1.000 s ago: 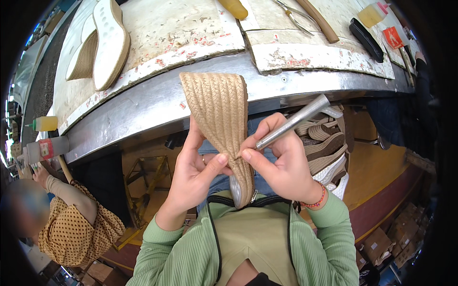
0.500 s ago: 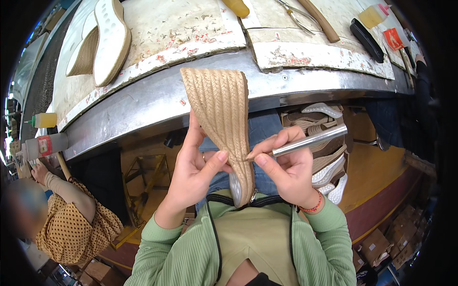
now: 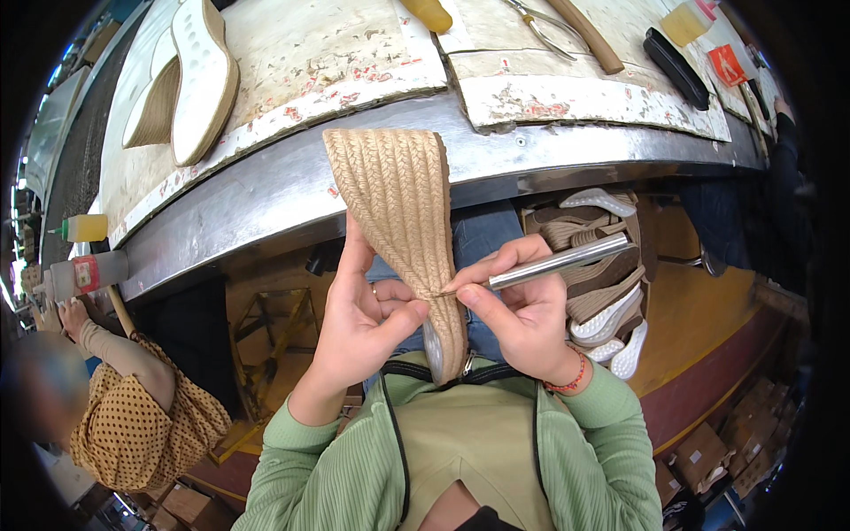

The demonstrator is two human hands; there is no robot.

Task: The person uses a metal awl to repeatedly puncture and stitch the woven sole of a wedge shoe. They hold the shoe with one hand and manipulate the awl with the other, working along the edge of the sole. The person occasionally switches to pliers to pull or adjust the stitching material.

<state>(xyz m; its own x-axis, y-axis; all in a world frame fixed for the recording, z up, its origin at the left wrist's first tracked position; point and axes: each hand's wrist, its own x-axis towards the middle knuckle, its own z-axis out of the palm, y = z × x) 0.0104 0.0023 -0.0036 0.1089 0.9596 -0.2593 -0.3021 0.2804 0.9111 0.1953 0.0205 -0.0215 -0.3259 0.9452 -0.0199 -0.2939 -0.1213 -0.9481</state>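
A woven-rope wedge sole (image 3: 394, 181) stands in front of me, its thick heel end up and its thin toe end low against my jacket. My left hand (image 3: 365, 323) grips its left side, thumb on the braid near the narrow part. My right hand (image 3: 522, 305) pinches an awl with a shiny metal handle (image 3: 562, 259). The awl's thin tip meets the braid at the narrow part, close to my left thumb; whether it goes into the braid I cannot tell.
A metal-edged workbench (image 3: 239, 190) runs ahead. On it lie white-topped wedge soles (image 3: 202, 84), pliers (image 3: 544, 31), a wooden handle (image 3: 589, 35), a black brush-like block (image 3: 676, 66) and bottles. More soles (image 3: 602, 292) are piled at right. A co-worker (image 3: 146, 416) is at left.
Both hands, with the sole and the awl, have shifted slightly left. The awl's tip has moved left across the braid, closer to my left thumb.
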